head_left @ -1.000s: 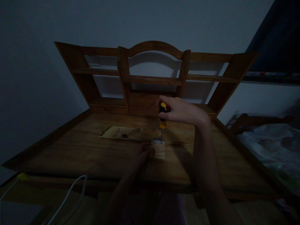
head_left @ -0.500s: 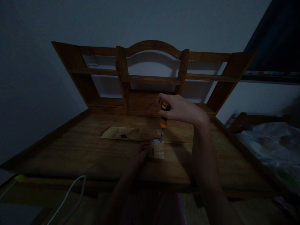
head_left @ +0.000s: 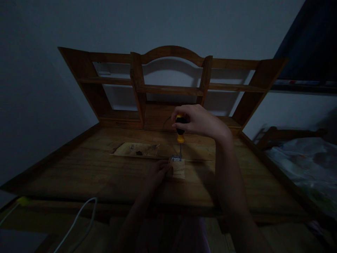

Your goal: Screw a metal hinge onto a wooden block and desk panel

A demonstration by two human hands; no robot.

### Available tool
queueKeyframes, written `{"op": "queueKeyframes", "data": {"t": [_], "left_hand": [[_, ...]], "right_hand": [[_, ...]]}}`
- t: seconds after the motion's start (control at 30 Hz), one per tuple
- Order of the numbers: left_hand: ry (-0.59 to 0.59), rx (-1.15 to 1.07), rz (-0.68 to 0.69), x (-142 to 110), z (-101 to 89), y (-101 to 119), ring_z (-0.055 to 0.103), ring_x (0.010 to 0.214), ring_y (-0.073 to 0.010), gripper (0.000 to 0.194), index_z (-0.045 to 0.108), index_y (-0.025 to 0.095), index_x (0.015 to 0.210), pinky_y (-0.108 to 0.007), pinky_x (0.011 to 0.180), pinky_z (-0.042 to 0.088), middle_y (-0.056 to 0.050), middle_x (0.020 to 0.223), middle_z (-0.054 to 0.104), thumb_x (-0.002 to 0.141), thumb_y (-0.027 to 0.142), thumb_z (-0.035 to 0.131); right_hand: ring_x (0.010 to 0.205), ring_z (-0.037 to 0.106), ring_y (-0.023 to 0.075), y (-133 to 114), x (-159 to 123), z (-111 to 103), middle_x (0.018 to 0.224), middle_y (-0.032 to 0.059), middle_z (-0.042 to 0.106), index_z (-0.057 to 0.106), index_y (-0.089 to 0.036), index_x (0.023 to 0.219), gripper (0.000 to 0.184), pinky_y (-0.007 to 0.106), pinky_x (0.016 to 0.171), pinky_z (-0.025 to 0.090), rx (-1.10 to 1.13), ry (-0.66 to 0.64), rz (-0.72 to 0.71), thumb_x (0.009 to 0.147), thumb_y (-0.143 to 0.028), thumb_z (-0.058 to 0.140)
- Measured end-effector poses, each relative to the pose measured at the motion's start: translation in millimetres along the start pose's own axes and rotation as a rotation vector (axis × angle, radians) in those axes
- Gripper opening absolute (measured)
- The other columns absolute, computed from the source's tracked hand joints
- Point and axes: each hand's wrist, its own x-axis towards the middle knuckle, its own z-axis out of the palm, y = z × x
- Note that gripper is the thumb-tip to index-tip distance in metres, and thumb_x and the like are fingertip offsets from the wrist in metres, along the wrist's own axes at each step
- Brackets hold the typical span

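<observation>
My right hand [head_left: 193, 120] grips the yellow and black handle of a screwdriver [head_left: 180, 130], which stands nearly upright. Its metal shaft points down onto the right end of a small metal hinge [head_left: 176, 159]. The hinge lies along the far edge of a small pale wood block [head_left: 178, 169] on the desk. At the block's left side, my left hand [head_left: 158, 171] lies low with its fingers closed against the block, steadying contact there. The screwdriver's tip meets the hinge, but the screw under it is too small to make out.
A wooden desk [head_left: 86, 168] carries a shelf unit [head_left: 170, 90] along its back. Left of the block lies a broken wood strip [head_left: 135, 149] with a dark patch. A white cable [head_left: 76, 219] loops by the front left edge. Plastic-covered things [head_left: 305, 161] are at the right.
The screwdriver's handle has tipped left and now stands straighter, with my right hand shifted slightly left along with it. My left hand and the block stay in place.
</observation>
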Motion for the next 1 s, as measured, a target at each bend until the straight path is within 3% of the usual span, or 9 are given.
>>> {"op": "queueKeyframes", "data": {"t": [0.13, 0.27, 0.5, 0.7, 0.9, 1.0], "left_hand": [[0.018, -0.041, -0.036, -1, 1.3, -1, 0.07, 0.095, -0.0257, 0.042, 0.069, 0.016, 0.103, -0.033, 0.081, 0.053, -0.012, 0.101, 0.075, 0.072, 0.044, 0.072], [0.014, -0.012, -0.007, -1, 0.8, 0, 0.07, 0.096, -0.0259, 0.039, 0.071, 0.017, 0.099, -0.034, 0.084, 0.053, -0.012, 0.101, 0.075, 0.072, 0.045, 0.072], [0.002, -0.012, -0.024, -2, 0.4, 5, 0.071, 0.095, -0.0263, 0.038, 0.071, 0.017, 0.097, -0.034, 0.083, 0.053, -0.011, 0.099, 0.076, 0.07, 0.045, 0.073], [0.001, -0.015, -0.005, 1, 0.2, -3, 0.07, 0.096, -0.0253, 0.039, 0.069, 0.016, 0.102, -0.034, 0.083, 0.053, -0.011, 0.101, 0.075, 0.074, 0.045, 0.071], [0.022, -0.014, -0.004, 2, 0.4, -6, 0.071, 0.095, -0.0259, 0.039, 0.071, 0.017, 0.1, -0.035, 0.084, 0.053, -0.011, 0.099, 0.076, 0.073, 0.045, 0.073], [0.001, -0.022, -0.017, 1, 1.3, -2, 0.071, 0.097, -0.0268, 0.038, 0.071, 0.018, 0.098, -0.036, 0.086, 0.054, -0.011, 0.101, 0.076, 0.072, 0.046, 0.074]], "right_hand": [[0.085, 0.061, 0.0169, 2, -5, -5, 0.103, 0.0042, 0.071, 0.069, -0.019, 0.117, 0.035, 0.028, 0.077, 0.041, -0.009, -0.032, 0.026, 0.083, -0.017, 0.06], [0.087, 0.062, 0.0185, 2, -6, -6, 0.103, 0.0063, 0.071, 0.067, -0.017, 0.122, 0.037, 0.029, 0.079, 0.042, -0.041, -0.012, 0.056, 0.086, -0.019, 0.058], [0.093, 0.063, 0.0215, 1, -2, 0, 0.105, 0.0091, 0.071, 0.071, -0.018, 0.111, 0.031, 0.031, 0.083, 0.044, -0.102, 0.02, 0.083, 0.093, -0.039, 0.058], [0.097, 0.063, 0.0236, -5, -2, -1, 0.104, 0.0095, 0.071, 0.07, -0.016, 0.107, 0.026, 0.031, 0.083, 0.044, -0.133, -0.006, 0.106, 0.088, -0.029, 0.059], [0.086, 0.063, 0.0205, -9, -2, 0, 0.095, 0.008, 0.071, 0.069, -0.017, 0.099, 0.03, 0.029, 0.074, 0.042, -0.089, -0.006, 0.116, 0.094, -0.043, 0.056], [0.089, 0.062, 0.0214, -6, -1, 4, 0.098, 0.0098, 0.07, 0.068, -0.016, 0.098, 0.027, 0.03, 0.077, 0.042, -0.157, 0.034, 0.133, 0.094, -0.04, 0.056]]}}
